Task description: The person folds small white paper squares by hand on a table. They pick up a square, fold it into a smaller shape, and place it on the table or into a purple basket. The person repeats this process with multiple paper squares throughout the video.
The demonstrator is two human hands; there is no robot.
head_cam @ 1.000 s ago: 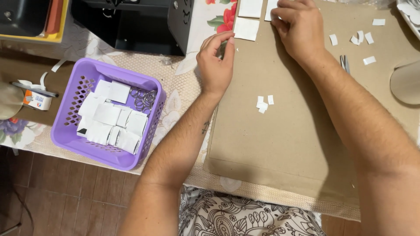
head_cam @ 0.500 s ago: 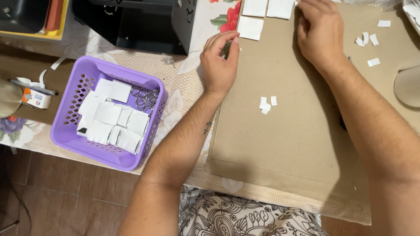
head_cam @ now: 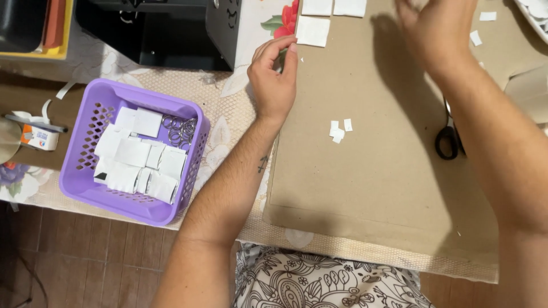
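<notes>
My left hand (head_cam: 275, 80) rests on the left edge of a large brown cardboard sheet (head_cam: 377, 171), fingers loosely curled, holding nothing that I can see. A white paper square (head_cam: 313, 31) lies just beyond its fingertips. My right hand (head_cam: 436, 28) hovers blurred over the top of the sheet, fingers apart and nothing in them. Two more white squares (head_cam: 334, 7) lie along the top edge. A few tiny white scraps (head_cam: 339, 129) sit mid-sheet.
A purple perforated basket (head_cam: 85, 142) at the left holds several white cards and metal rings. Black-handled scissors (head_cam: 448, 137) lie under my right forearm. A black box (head_cam: 171, 28) stands at the back. A small tape roll (head_cam: 37, 134) sits far left.
My right hand has lifted off the cardboard and shifted slightly left, now blurred in motion. The view has tilted so the scissors show. My left hand has stayed put.
</notes>
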